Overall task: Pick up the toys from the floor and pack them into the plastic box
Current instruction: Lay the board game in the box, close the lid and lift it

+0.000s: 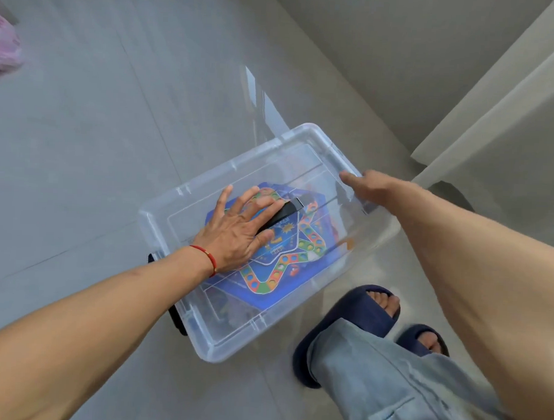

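Observation:
The clear plastic box (218,350) stands on the grey tiled floor with its transparent lid (271,158) on top. Through the lid I see a blue game board (285,273) with a colourful track, and a black object (288,210) partly under my fingers. My left hand (236,233) lies flat on the lid, fingers spread, a red string on its wrist. My right hand (375,185) is at the box's far right edge, thumb along the rim and fingers curled down over the side, out of sight.
Black latches (177,319) stick out on the box's left side. My feet in dark blue slippers (353,314) stand right beside the box. A pink bag (3,45) lies at the far left. A pale wall corner (511,124) rises on the right.

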`<state>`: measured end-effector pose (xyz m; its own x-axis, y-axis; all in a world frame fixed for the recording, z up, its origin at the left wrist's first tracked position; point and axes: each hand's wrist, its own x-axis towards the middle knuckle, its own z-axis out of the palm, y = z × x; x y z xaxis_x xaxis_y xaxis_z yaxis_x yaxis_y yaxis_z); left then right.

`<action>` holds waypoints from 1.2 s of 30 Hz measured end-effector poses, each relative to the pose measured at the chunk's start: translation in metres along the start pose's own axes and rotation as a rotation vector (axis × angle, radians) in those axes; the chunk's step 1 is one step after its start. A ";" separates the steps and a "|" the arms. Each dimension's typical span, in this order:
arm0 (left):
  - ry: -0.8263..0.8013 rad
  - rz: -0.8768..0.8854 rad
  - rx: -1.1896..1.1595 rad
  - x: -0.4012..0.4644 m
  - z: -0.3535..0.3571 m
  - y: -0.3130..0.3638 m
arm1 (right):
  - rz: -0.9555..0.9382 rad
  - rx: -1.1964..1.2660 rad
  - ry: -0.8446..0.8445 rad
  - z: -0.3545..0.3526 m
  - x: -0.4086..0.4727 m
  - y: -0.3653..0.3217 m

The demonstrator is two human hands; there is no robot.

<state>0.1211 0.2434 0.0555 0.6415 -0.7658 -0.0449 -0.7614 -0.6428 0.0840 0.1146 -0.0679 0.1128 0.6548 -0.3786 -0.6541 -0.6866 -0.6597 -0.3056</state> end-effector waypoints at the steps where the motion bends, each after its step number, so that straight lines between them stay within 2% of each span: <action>1: 0.000 0.005 -0.002 0.002 0.001 -0.001 | 0.018 0.059 -0.063 -0.001 0.012 0.002; 3: 0.007 0.025 -0.005 0.007 0.002 -0.007 | 0.059 0.178 -0.131 -0.006 0.022 0.006; 5: 0.005 0.062 -0.001 0.016 -0.001 -0.015 | 0.071 0.208 -0.126 -0.016 0.026 0.012; 10: -0.036 0.132 0.051 0.040 -0.005 -0.033 | -0.156 -0.133 0.160 -0.032 0.020 0.011; 18: -0.100 0.203 0.103 0.091 -0.016 -0.027 | -0.031 -0.270 0.231 -0.036 -0.001 0.025; 22: -0.035 0.185 0.117 0.122 -0.015 -0.028 | -0.021 -0.127 0.257 -0.051 0.022 0.027; 28: 0.125 0.162 0.033 0.162 -0.027 -0.056 | -0.201 0.116 0.309 -0.054 0.073 0.032; 33: 0.221 0.137 -0.053 0.177 -0.027 -0.066 | -0.350 0.073 0.406 -0.058 0.094 0.029; 36: 0.314 -0.044 0.015 0.174 -0.025 -0.069 | -0.326 0.100 0.376 -0.055 0.094 0.027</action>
<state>0.2877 0.1546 0.0670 0.6694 -0.6953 0.2619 -0.7322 -0.6771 0.0740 0.1754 -0.1567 0.0808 0.8961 -0.3830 -0.2244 -0.4421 -0.7240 -0.5296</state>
